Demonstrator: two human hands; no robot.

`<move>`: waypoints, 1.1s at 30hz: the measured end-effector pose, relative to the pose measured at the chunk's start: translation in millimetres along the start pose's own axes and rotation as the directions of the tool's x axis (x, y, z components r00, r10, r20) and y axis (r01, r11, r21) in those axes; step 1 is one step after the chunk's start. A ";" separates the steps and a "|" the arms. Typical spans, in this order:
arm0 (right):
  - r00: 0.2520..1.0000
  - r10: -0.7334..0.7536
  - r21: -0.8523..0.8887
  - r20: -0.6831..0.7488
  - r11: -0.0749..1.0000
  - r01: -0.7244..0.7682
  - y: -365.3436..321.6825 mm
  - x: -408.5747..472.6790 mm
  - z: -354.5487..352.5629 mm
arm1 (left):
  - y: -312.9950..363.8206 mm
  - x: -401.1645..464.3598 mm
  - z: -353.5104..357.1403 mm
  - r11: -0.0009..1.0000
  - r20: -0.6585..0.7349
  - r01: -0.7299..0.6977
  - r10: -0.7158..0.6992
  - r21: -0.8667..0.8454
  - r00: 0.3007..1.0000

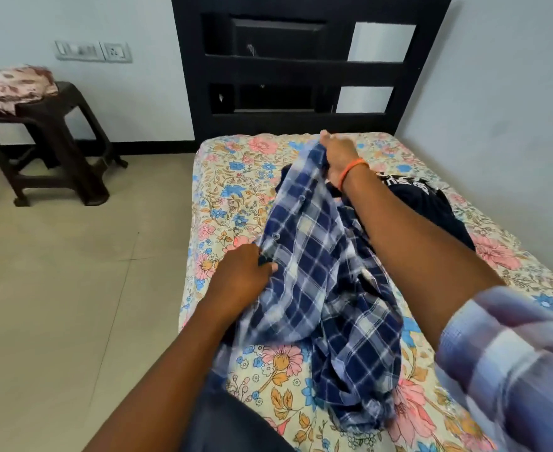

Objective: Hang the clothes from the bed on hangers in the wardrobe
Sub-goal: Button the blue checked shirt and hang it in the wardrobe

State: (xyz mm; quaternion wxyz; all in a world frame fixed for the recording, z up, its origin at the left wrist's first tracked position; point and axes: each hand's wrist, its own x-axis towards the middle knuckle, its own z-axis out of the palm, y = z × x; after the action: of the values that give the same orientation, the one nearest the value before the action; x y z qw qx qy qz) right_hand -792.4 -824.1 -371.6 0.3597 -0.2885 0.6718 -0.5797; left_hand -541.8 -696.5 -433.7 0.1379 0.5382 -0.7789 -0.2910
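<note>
Nearest the camera, the right forearm enters from the lower right in a rolled plaid sleeve, and the left forearm enters from the lower centre. Both reach over the bed, which is covered by a floral sheet in pink, blue and orange on cream.

The blue-and-white checked shirt lies lengthwise on the bed, bunched, with its lower hem trailing toward the near edge of the mattress. A row of buttons shows along its left edge.

Left hand: fingers curled, grasping the shirt's buttoned edge at about mid-length, near the bed's left side.

Right hand: fingers closed on the far upper end of the shirt, lifting that end clear of the sheet. An orange band circles this wrist.

Just beyond and right of the shirt, partly under the right forearm, lies a dark garment with white lettering, resting on the bed. The lettering cannot be read.

At the far end stands a black headboard with rectangular openings, set against a pale wall. Left of the bed, on the tiled floor, stands a dark plastic stool carrying folded floral cloth. A switch plate is mounted on the wall above it.
</note>
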 end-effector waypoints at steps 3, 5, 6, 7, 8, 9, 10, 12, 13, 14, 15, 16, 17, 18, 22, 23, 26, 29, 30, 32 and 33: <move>0.940 0.138 -0.190 0.312 0.978 -0.080 38.8 -43.3 11.8 | -22.3 -13.1 24.5 0.992 -0.054 0.101 -0.106 -0.080 0.993; 0.928 0.131 -0.395 0.350 0.919 0.019 73.6 -79.4 6.4 | -35.2 -23.9 49.9 0.982 -0.032 0.163 -0.167 -0.099 0.985; 0.936 0.053 -0.465 0.348 0.877 0.123 93.6 -93.8 -3.0 | -40.0 -30.3 63.2 0.980 0.000 0.186 -0.187 -0.076 0.982; 0.944 -0.046 -0.514 0.327 0.830 0.219 113.5 -110.2 -16.0 | -43.6 -36.2 75.3 0.978 0.029 0.201 -0.200 -0.048 0.979; 0.955 -0.150 -0.544 0.257 0.794 0.272 131.4 -127.8 -33.6 | -46.1 -43.2 85.0 0.977 0.046 0.212 -0.210 -0.029 0.977; 0.959 -0.256 -0.569 0.123 0.774 0.279 149.3 -143.6 -55.0 | -47.6 -50.1 92.9 0.975 0.044 0.219 -0.218 -0.023 0.975; 0.943 -0.327 -0.605 -0.063 0.764 0.225 167.3 -154.7 -77.0 | -49.5 -55.9 100.0 0.974 0.034 0.223 -0.222 -0.027 0.974; 0.891 -0.267 -0.609 -0.368 0.793 -0.014 195.9 -176.1 -122.6 | -52.2 -68.6 113.1 0.973 -0.008 0.223 -0.224 -0.065 0.975; 0.890 -0.120 -0.519 -0.441 0.842 -0.144 203.8 -184.7 -137.9 | -53.6 -74.3 118.3 0.971 -0.039 0.220 -0.225 -0.097 0.974; 0.895 0.054 -0.394 -0.443 0.885 -0.249 211.1 -190.5 -146.7 | -54.0 -79.8 121.4 0.965 -0.066 0.219 -0.230 -0.141 0.971; 0.902 0.185 -0.290 -0.391 0.905 -0.311 215.7 -195.4 -151.2 | -53.7 -84.2 122.2 0.957 -0.083 0.221 -0.240 -0.188 0.967; 0.914 0.240 -0.234 -0.327 0.916 -0.325 218.6 -200.2 -154.7 | -53.4 -87.8 122.1 0.950 -0.093 0.224 -0.248 -0.219 0.964; 0.926 0.262 -0.204 -0.271 0.925 -0.322 217.0 -204.3 -154.4 | -53.9 -88.9 121.3 0.946 -0.105 0.225 -0.255 -0.235 0.961; 0.936 0.276 -0.163 -0.219 0.935 -0.314 214.3 -206.7 -152.3 | -53.7 -90.6 119.8 0.943 -0.118 0.227 -0.261 -0.242 0.958; 0.927 0.361 -0.001 -0.104 0.932 -0.363 197.1 -201.4 -145.1 | -49.9 -98.5 114.9 0.953 -0.139 0.226 -0.256 -0.201 0.957; 0.926 0.367 -0.004 -0.085 0.930 -0.369 191.0 -198.3 -146.0 | -51.1 -99.2 115.7 0.966 -0.139 0.219 -0.238 -0.139 0.961; 0.939 0.343 -0.007 -0.022 0.939 -0.343 176.7 -194.3 -140.6 | -53.8 -99.1 121.1 0.984 -0.253 0.111 -0.072 0.143 0.965; 0.993 0.055 -0.142 -0.100 0.987 -0.069 165.4 -210.7 -113.2 | -26.9 -108.8 120.1 0.985 -0.301 -0.168 0.149 -0.039 0.942; 0.994 -0.071 -0.205 -0.080 0.977 0.054 160.2 -219.3 -100.1 | -12.3 -112.5 117.9 0.959 -0.230 -0.204 0.157 -0.197 0.960; 0.977 -0.149 -0.215 0.154 0.960 0.180 152.3 -235.5 -76.5 | 5.5 -112.9 122.6 0.905 -0.082 -0.173 0.153 -0.389 0.985; 0.948 -0.091 -0.175 0.305 0.973 0.150 150.6 -241.6 -68.9 | 6.3 -109.6 129.6 0.896 -0.075 -0.157 0.139 -0.416 0.988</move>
State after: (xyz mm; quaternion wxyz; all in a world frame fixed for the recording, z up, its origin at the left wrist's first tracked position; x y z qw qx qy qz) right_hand -705.4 -566.0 -479.5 0.3894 -0.4462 0.6454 -0.4824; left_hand -573.1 -554.8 -521.9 0.2890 0.4412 -0.7334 -0.4288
